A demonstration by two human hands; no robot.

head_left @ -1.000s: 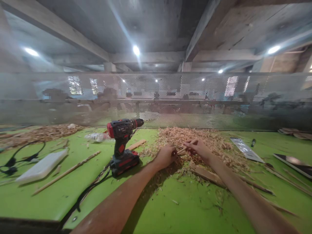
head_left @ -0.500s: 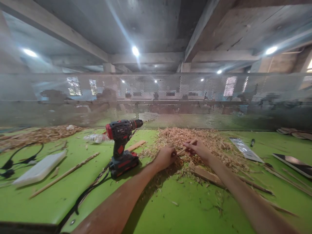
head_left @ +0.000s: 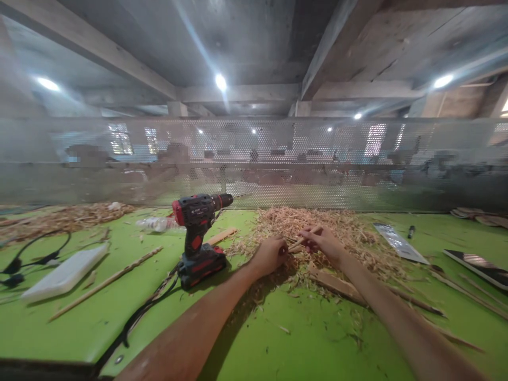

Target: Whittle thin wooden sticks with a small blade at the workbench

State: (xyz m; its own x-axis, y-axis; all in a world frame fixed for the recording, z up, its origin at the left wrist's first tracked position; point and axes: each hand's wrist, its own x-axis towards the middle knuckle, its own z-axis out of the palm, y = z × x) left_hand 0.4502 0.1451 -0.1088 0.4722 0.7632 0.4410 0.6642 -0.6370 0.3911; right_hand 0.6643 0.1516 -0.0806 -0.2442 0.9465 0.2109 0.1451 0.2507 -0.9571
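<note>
My left hand [head_left: 270, 254] is curled into a fist around the near end of a thin wooden stick [head_left: 298, 243]. My right hand [head_left: 323, 241] pinches the same stick further along, its far tip poking out past the fingers. Both hands rest on a heap of pale wood shavings [head_left: 337, 233] spread over the green table [head_left: 278, 338]. A red and black cordless drill [head_left: 198, 235] stands upright just left of my left hand.
A long thin wooden rod [head_left: 105, 283], a white flat block [head_left: 63, 275] and black cables [head_left: 32, 256] lie at the left. More sticks [head_left: 416, 304], a metal blade [head_left: 400, 243] and a dark flat tool [head_left: 476, 267] lie at the right. A perforated metal screen [head_left: 254, 164] closes the table's far side.
Both hands stay on the stick with only slight shifts; the view has drifted a little.
</note>
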